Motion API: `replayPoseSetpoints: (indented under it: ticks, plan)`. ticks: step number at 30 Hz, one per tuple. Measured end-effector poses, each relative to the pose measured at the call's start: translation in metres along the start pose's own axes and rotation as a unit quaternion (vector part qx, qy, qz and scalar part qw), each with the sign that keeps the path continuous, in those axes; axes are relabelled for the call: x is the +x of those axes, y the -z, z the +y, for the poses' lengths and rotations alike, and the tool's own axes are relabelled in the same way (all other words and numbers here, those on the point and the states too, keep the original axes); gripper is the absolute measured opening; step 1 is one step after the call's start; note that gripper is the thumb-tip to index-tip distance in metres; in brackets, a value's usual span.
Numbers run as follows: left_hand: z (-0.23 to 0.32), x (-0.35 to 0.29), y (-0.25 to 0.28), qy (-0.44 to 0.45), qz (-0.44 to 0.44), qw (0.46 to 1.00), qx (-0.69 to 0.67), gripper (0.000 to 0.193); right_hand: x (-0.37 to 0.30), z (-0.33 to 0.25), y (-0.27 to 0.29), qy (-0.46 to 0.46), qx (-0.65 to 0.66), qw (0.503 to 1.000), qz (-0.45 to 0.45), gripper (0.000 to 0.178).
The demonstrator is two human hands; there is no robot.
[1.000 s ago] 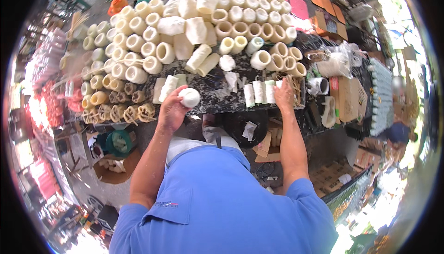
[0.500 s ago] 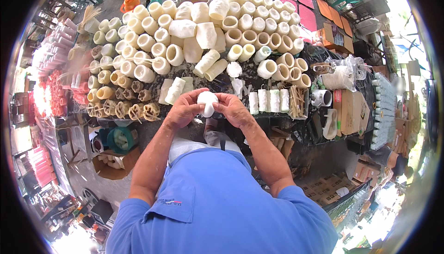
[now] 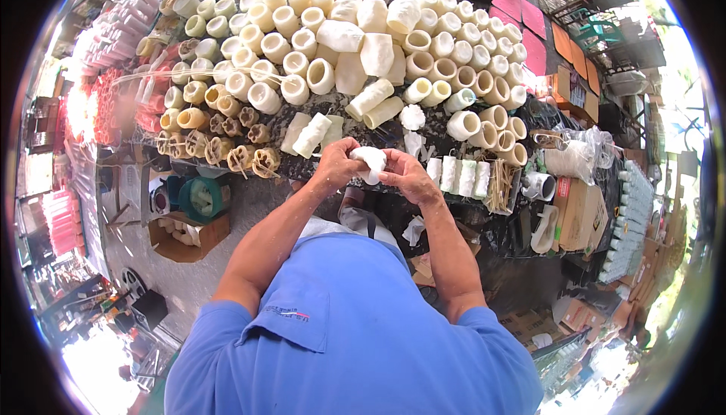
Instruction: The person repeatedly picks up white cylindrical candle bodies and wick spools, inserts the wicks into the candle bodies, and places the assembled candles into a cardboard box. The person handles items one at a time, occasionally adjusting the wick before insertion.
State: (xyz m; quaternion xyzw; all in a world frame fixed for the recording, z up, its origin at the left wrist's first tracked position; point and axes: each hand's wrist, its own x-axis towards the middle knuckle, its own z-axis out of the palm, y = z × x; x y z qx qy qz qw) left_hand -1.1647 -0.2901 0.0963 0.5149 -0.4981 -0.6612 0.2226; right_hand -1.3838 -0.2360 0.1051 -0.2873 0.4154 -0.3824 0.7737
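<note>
Both of my hands meet at the near edge of the table, closed on one white, wax-like lump. My left hand (image 3: 338, 165) grips its left side and my right hand (image 3: 409, 176) pinches its right side. The white lump (image 3: 370, 159) looks soft and uneven, with fingers covering part of it. Just beyond it lie a white knobbly piece (image 3: 412, 118) and a ragged white scrap (image 3: 414, 144). Left of these rest pale textured cylinders (image 3: 311, 136), which look like candles. A row of short white bumpy cylinders (image 3: 457, 176) stands right of my right hand.
Many hollow cream cylinders (image 3: 320, 76) crowd the table's far side. Brown-toned pieces (image 3: 240, 158) line the left edge. To the right are a bundle of thin sticks (image 3: 500, 188) and cardboard (image 3: 581, 215). Below on the left sit a teal basin (image 3: 203, 199) and an open carton (image 3: 189, 241).
The view has turned, so the table's contents appear farther right. The lump looked rounder before; now it is more irregular, and my hands still hold it.
</note>
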Motion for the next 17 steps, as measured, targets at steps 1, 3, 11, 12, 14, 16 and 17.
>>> replayPoseSetpoints:
  ticks: [1, 3, 11, 12, 14, 16, 17]
  plan:
    - [-0.002, 0.002, 0.0, -0.002, 0.009, 0.999, 0.046, 0.023, 0.002, 0.003, 0.001, 0.001, -0.017, 1.0, 0.018, 0.059]
    - [-0.006, 0.005, -0.005, -0.016, 0.043, 0.993, 0.11, 0.022, 0.008, 0.018, -0.004, 0.036, -0.023, 0.995, 0.09, 0.042]
    - [-0.036, 0.001, -0.025, -0.257, 0.075, 0.904, 0.333, 0.032, 0.046, 0.062, -0.016, 0.254, -0.449, 0.782, 0.35, 0.032]
    - [-0.037, 0.008, -0.024, -0.258, 0.09, 0.894, 0.355, 0.035, 0.057, 0.067, -0.017, 0.245, -0.441, 0.783, 0.365, 0.031]
    - [-0.037, 0.019, -0.016, -0.215, 0.077, 0.917, 0.327, 0.042, 0.068, 0.077, -0.012, 0.291, -0.484, 0.738, 0.369, 0.039]
    - [-0.038, 0.027, -0.006, -0.187, 0.042, 0.941, 0.278, 0.048, 0.076, 0.092, 0.0, 0.281, -0.512, 0.733, 0.349, 0.058]
    - [-0.04, 0.029, -0.005, -0.188, 0.042, 0.941, 0.277, 0.048, 0.075, 0.104, 0.008, 0.269, -0.512, 0.741, 0.341, 0.068]
